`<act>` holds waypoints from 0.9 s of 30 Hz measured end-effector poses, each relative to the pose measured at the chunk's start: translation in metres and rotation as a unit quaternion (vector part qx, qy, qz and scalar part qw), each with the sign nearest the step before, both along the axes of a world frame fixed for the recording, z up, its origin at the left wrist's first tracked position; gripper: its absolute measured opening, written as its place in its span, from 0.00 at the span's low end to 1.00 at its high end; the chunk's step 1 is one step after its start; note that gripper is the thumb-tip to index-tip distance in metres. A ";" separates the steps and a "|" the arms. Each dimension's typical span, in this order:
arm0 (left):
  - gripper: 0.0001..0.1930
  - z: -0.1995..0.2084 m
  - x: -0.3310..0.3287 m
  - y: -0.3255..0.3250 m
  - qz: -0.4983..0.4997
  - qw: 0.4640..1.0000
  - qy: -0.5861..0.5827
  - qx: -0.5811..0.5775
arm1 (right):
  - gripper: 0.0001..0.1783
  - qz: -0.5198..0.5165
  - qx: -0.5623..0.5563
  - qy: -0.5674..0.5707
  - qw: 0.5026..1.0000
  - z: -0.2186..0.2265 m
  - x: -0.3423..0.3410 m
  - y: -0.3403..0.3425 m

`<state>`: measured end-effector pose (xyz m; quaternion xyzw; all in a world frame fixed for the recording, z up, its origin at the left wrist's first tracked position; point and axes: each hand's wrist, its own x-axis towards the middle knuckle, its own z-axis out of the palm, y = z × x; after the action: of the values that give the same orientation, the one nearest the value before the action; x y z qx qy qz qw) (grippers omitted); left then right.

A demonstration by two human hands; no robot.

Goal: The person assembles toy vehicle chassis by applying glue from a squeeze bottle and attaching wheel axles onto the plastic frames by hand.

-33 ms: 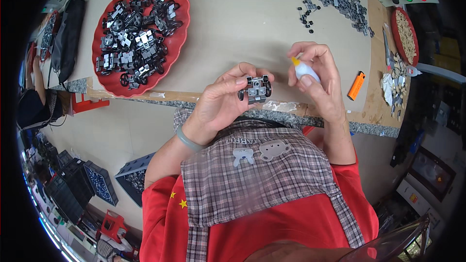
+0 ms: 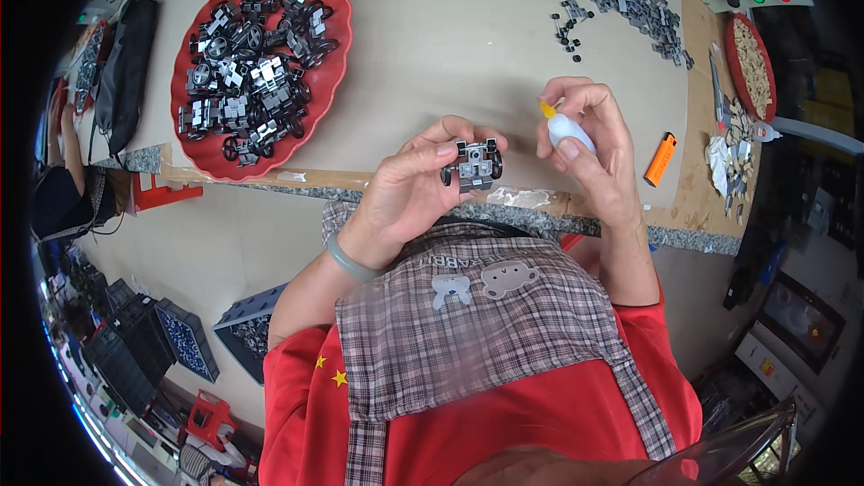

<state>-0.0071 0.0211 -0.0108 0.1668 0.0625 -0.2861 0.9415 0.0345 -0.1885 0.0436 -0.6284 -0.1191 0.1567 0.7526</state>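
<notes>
A small grey-and-black plastic wheeled chassis (image 2: 475,165) is pinched between the thumb and fingers of my left hand (image 2: 409,171), just over the table's near edge. To its right, my right hand (image 2: 598,148) is closed around a small white glue bottle (image 2: 569,132) with a yellow nozzle. The bottle is tilted, its nozzle pointing up and left, apart from the chassis. At left, a red scalloped tray (image 2: 338,27) holds a heap of similar black and grey wheeled pieces (image 2: 252,72).
An orange lighter (image 2: 661,160) lies right of my right hand. Loose grey parts (image 2: 639,13) and small black wheel pieces (image 2: 567,29) are spread at the far right. A red basket of beige bits (image 2: 750,67) stands at the right edge. Another person's arm (image 2: 72,139) shows at far left.
</notes>
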 end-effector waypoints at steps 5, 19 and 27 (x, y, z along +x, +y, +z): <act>0.11 0.000 -0.001 0.001 0.012 1.000 0.018 0.004 | 0.22 -0.022 -0.148 -0.151 0.977 -0.010 0.001 -0.010; 0.12 -0.004 0.000 0.001 0.016 1.000 0.008 -0.006 | 0.24 -0.140 -0.124 -0.259 0.948 -0.007 -0.013 0.012; 0.13 -0.003 -0.001 0.001 0.017 1.000 0.017 0.008 | 0.24 -0.142 -0.188 -0.397 0.887 -0.010 -0.008 0.013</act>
<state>-0.0077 0.0223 -0.0140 0.1689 0.0836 -0.2721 0.9436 0.0267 -0.1754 0.0337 -0.7779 -0.2859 -0.1944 0.5247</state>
